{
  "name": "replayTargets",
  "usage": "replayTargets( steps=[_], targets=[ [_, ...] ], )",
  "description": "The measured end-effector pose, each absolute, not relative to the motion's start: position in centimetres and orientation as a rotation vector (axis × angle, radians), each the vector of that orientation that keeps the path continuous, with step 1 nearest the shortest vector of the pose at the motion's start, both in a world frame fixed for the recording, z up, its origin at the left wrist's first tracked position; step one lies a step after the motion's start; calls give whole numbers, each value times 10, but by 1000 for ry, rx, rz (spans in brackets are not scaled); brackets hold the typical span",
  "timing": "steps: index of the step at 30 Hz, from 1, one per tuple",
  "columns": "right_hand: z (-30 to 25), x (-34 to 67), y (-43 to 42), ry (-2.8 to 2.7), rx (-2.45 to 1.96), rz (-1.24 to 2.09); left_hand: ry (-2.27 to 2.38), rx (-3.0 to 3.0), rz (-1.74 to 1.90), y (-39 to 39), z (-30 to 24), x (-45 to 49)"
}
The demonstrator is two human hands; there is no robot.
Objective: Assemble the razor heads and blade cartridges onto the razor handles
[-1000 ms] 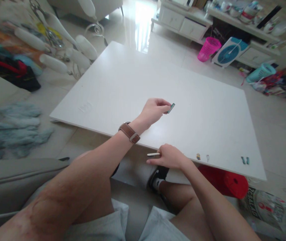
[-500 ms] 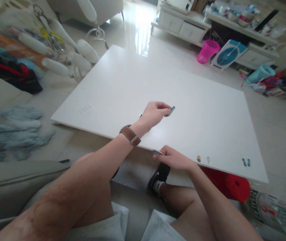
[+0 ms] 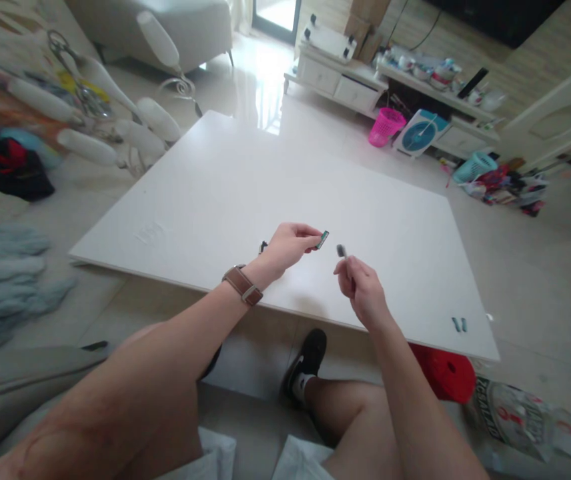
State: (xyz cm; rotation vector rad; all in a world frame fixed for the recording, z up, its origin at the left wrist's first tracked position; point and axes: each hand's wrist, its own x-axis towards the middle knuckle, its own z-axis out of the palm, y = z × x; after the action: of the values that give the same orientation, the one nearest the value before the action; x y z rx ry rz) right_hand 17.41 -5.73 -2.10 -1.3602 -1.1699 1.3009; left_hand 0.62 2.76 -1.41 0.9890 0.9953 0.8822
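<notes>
My left hand (image 3: 288, 245), with a brown watch strap on its wrist, hovers over the white tabletop (image 3: 225, 193) and pinches a small teal-edged chip (image 3: 322, 239) between thumb and fingers. My right hand (image 3: 360, 291) is raised just right of it, closed around a thin pen-like tool (image 3: 341, 252) whose dark tip points up toward the chip. The two tips are a short gap apart. A tiny dark piece (image 3: 263, 247) lies on the table behind my left hand.
Two small teal pieces (image 3: 459, 325) lie near the table's front right corner. A red stool (image 3: 443, 373) and a printed bag (image 3: 515, 410) sit below it. White lamp parts (image 3: 115, 127) lie left, a pink basket (image 3: 386, 126) and fan (image 3: 421, 133) far back.
My right hand picked the thin tool up from the table's front edge and lifted it toward the chip. My left hand stayed put. The view tilted up.
</notes>
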Motion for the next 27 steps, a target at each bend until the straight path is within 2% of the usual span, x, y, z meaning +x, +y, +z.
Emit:
replayTargets(
  steps=[5,9,13,17,22,25,27],
  targets=[
    [-17,180,-52,-1560,-1610,713,963,956,845,20,-16,12],
    [-11,184,-50,-1588,-1709,395,986,1018,828,11,-15,11],
    [-4,186,-55,-1754,-1688,465,963,1029,830,2,-10,6],
    [8,188,-63,-1608,-1780,280,973,1038,848,-5,-3,2],
    [18,190,-74,-1846,-1644,458,915,1060,836,-14,7,-5],
    [22,188,-81,-1701,-1748,268,900,1085,837,-20,13,-9],
    [27,186,-85,-1671,-1704,268,897,1103,833,-23,17,-10]
  ],
)
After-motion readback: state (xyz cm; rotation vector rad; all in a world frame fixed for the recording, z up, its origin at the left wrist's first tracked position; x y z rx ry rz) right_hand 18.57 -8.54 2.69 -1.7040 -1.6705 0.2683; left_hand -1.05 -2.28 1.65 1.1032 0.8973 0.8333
